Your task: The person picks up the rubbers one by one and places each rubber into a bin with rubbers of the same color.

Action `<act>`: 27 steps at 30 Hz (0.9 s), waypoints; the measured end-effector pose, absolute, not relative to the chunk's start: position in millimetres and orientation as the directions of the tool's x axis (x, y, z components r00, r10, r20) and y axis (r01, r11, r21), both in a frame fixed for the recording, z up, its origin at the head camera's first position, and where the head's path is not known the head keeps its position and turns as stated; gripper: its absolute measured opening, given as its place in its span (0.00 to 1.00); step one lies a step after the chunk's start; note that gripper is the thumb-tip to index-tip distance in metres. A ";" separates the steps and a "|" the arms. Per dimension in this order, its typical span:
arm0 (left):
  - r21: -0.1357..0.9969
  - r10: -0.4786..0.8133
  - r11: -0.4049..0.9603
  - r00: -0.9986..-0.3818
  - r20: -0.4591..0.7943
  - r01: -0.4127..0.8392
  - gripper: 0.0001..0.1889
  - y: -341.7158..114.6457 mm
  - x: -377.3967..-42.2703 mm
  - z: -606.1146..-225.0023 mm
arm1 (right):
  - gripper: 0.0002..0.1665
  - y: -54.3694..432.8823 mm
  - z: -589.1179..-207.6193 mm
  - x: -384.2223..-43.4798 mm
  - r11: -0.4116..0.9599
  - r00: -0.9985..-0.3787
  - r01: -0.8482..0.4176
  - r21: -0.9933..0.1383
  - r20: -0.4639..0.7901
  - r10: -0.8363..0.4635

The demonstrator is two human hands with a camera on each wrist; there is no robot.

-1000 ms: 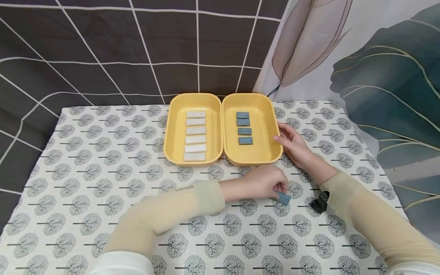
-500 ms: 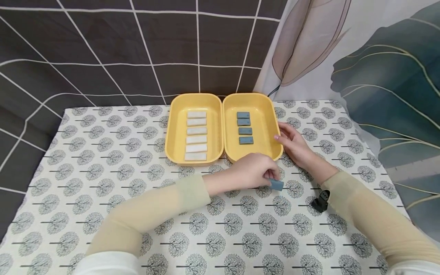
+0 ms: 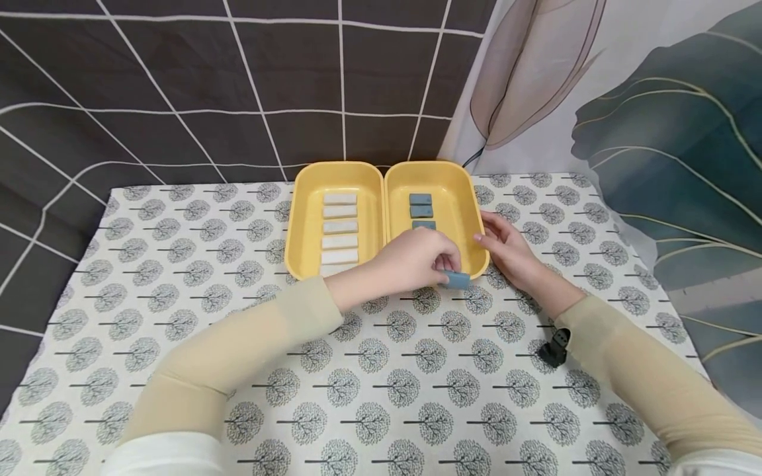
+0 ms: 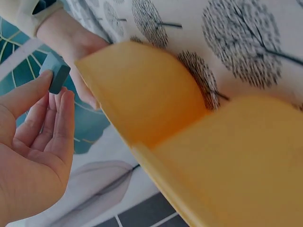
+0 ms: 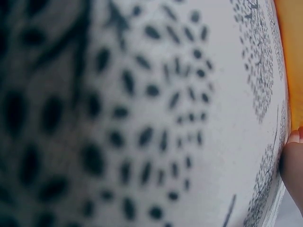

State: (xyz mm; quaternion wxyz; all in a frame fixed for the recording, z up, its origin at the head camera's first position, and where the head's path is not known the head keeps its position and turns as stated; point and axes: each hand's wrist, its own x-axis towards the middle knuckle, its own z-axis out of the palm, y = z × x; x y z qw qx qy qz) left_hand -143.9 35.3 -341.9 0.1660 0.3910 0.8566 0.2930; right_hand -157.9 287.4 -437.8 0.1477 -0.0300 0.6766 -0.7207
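My left hand (image 3: 411, 256) pinches a small blue rectangular block (image 3: 457, 279) over the near rim of the right yellow tray (image 3: 461, 198). In the left wrist view, thumb and fingertips hold the blue block (image 4: 57, 73) beside the tray wall (image 4: 137, 80). My right hand (image 3: 508, 250) grips that tray's right side, thumb at the rim and fingers along the outside. Blue blocks (image 3: 421, 211) lie in a column inside it, the nearer part hidden behind my left hand. Only a bit of the right hand (image 5: 294, 175) shows in the right wrist view, near the yellow edge.
Touching the right tray is a left yellow tray (image 3: 296, 231) with several white blocks (image 3: 340, 227) in a column. A black device (image 3: 555, 348) sits at the right wrist. Tree-print cloth (image 3: 381, 396) covers the table; a dark gridded curtain (image 3: 286, 73) hangs behind.
My left hand has carried the blue block up and leftward from the cloth to the right tray's near rim. The right hand has stayed on the tray.
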 end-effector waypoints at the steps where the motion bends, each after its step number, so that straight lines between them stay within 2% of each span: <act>1: 0.631 0.762 0.527 -0.645 -0.055 0.569 0.09 33.8 -146.1 -340.7 | 0.38 287.1 -437.4 -157.7 -0.043 -0.955 0.175 -0.984 -0.159 -0.251; 12: 0.583 0.671 0.636 -0.736 -0.095 0.505 0.06 24.4 -167.0 -330.8 | 0.39 286.4 -436.4 -158.7 -0.027 -0.958 0.186 -0.982 -0.175 -0.227; 21: 0.503 0.660 0.684 -0.742 -0.117 0.529 0.07 16.6 -184.0 -331.3 | 0.40 285.7 -434.0 -159.5 -0.019 -0.956 0.201 -0.979 -0.192 -0.222; 27: 0.487 0.666 0.688 -0.734 -0.129 0.538 0.08 14.8 -193.2 -336.0 | 0.41 286.4 -434.2 -158.0 -0.021 -0.955 0.212 -0.977 -0.203 -0.215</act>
